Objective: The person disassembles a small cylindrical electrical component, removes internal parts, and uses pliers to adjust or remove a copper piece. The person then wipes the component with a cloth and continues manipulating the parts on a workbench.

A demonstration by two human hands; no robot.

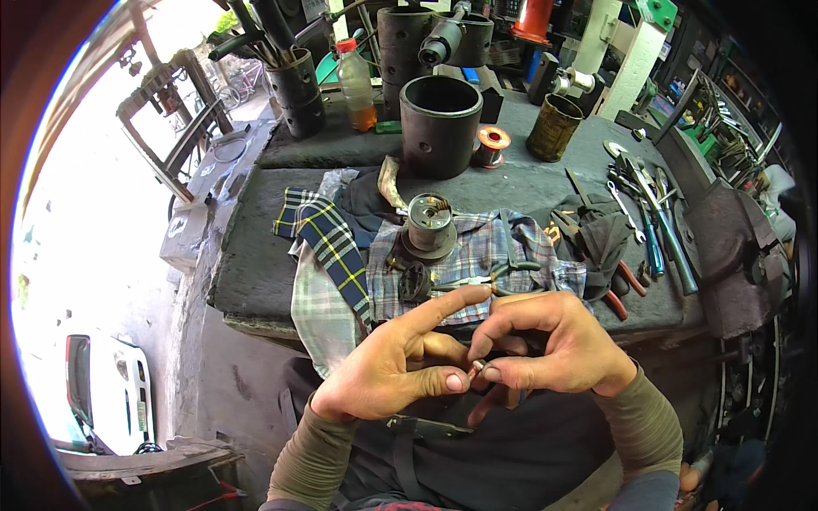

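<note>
My left hand and my right hand meet above my lap, just short of the bench's front edge. Between their thumbs and fingers they pinch a small shiny copper-coloured metal piece, too small to name more closely. Beyond them a plaid cloth is spread on the bench. A cylindrical metal motor housing stands on it with its upper end uncovered. Nearer my left hand lies a round black part. Pliers with dark green grips rest on the cloth, close beyond my fingers.
Wrenches and blue-handled tools lie at the right beside red-handled pliers. Farther back stand a wide black metal cylinder, a solder spool, a rusty can and a red-capped bottle. A vise-like block borders the right.
</note>
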